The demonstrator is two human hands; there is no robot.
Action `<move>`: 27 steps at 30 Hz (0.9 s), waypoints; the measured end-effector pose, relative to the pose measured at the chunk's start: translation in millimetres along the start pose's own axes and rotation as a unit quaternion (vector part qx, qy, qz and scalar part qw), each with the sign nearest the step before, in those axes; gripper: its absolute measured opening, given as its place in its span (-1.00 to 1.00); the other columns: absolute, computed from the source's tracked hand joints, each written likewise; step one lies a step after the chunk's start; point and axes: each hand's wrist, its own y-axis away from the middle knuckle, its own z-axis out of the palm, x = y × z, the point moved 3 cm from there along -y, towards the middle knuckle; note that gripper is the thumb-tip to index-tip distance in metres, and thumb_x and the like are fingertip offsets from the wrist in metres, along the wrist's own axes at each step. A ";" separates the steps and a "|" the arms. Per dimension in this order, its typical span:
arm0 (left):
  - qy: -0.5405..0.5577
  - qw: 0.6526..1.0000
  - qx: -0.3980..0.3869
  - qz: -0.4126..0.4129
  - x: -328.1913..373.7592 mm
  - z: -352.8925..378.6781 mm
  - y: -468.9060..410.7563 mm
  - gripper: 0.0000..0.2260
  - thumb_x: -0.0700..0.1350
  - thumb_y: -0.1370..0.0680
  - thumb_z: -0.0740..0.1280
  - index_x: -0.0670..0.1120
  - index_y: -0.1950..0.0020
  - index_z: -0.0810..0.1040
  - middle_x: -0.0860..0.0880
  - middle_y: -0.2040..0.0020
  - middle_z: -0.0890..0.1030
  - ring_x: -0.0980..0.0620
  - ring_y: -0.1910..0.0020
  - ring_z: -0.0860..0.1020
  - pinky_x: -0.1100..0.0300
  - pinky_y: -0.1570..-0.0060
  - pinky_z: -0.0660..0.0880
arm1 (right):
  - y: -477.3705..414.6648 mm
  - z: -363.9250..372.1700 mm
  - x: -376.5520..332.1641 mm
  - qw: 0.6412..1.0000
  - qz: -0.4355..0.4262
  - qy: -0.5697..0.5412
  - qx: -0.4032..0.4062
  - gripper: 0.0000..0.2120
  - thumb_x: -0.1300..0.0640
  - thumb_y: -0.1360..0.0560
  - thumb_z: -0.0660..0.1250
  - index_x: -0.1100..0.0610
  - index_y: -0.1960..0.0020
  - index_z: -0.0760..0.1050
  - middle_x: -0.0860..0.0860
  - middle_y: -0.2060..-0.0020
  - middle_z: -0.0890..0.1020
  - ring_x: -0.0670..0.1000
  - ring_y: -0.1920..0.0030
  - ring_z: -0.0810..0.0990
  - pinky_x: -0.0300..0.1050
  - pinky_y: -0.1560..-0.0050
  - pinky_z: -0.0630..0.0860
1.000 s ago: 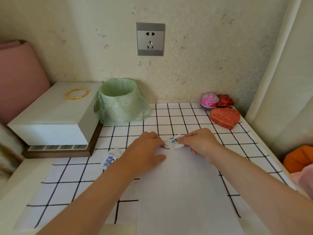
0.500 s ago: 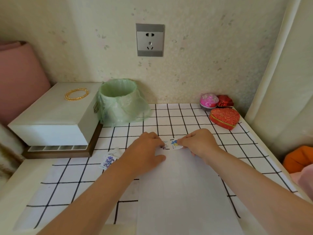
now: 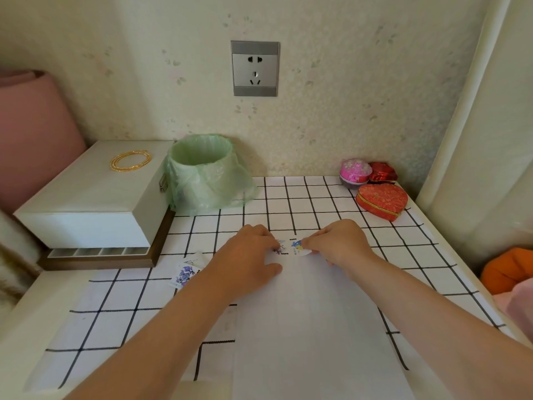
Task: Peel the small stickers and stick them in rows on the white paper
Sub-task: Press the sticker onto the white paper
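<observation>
Pinching one small blue sticker by its right edge in the curled fingers of the right hand, at the far edge of the white paper. Pressing flat on that paper with the left hand, fingers straight and close together, tips touching a second sticker just left of the blue one. Print on both too small to read. Left of the left fingers, on the checked surface: one purple sticker sheet. Beyond them: one green-bagged bin, one white box carrying one gold bangle. Beyond the right fingers: one pink round tin, one small red box, one red heart-shaped box
</observation>
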 end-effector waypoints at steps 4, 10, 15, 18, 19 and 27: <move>-0.002 1.000 -0.002 -0.002 0.5 -0.5 0.2 -0.63 0.07 -0.54 0.38 0.06 -0.34 0.53 0.13 -0.27 0.44 0.10 -0.23 0.36 0.18 -0.21 0.39 | -0.9 0.2 0.1 1.000 0.004 0.006 0.003 -0.87 0.08 -0.33 0.58 0.13 0.25 0.69 0.02 0.43 0.62 0.00 0.43 0.50 -0.16 0.30 0.44; -0.004 1.000 -0.003 -0.002 1.1 -1.0 0.6 -0.62 0.07 -0.54 0.38 0.06 -0.35 0.52 0.13 -0.27 0.44 0.11 -0.25 0.35 0.19 -0.22 0.39 | -2.8 1.4 0.6 1.000 0.006 0.012 0.003 -0.86 0.07 -0.33 0.58 0.13 0.22 0.70 0.01 0.42 0.61 -0.01 0.42 0.50 -0.18 0.33 0.40; -0.005 1.000 -0.003 -0.003 0.8 -1.1 0.9 -0.62 0.06 -0.54 0.38 0.06 -0.35 0.52 0.12 -0.27 0.45 0.11 -0.24 0.35 0.21 -0.21 0.38 | -4.0 2.0 0.8 1.000 0.009 0.010 0.004 -0.86 0.07 -0.33 0.58 0.13 0.24 0.70 0.04 0.36 0.67 0.01 0.42 0.51 -0.16 0.31 0.43; -0.004 1.000 -0.004 -0.003 1.8 -1.1 0.6 -0.63 0.06 -0.55 0.38 0.06 -0.34 0.53 0.13 -0.26 0.45 0.11 -0.23 0.36 0.21 -0.20 0.38 | -4.8 2.0 1.3 1.000 0.009 0.009 0.004 -0.87 0.08 -0.33 0.58 0.12 0.26 0.69 0.02 0.36 0.68 -0.01 0.42 0.51 -0.16 0.31 0.43; -0.003 1.000 -0.004 -0.003 1.9 -1.3 0.6 -0.63 0.06 -0.54 0.38 0.06 -0.34 0.53 0.13 -0.26 0.45 0.11 -0.22 0.36 0.21 -0.19 0.38 | -5.1 2.2 1.5 1.000 0.008 0.012 0.004 -0.87 0.07 -0.33 0.57 0.12 0.26 0.69 0.01 0.37 0.68 -0.01 0.42 0.51 -0.16 0.31 0.43; -0.039 0.999 0.019 0.032 6.3 3.6 3.0 -0.62 -0.03 -0.55 0.31 0.00 -0.37 0.47 0.08 -0.31 0.43 0.05 -0.27 0.35 0.13 -0.25 0.38 | -5.8 3.0 1.6 0.999 0.004 0.044 0.007 -0.88 0.08 -0.34 0.55 0.13 0.23 0.70 -0.01 0.34 0.69 0.00 0.36 0.57 -0.20 0.31 0.46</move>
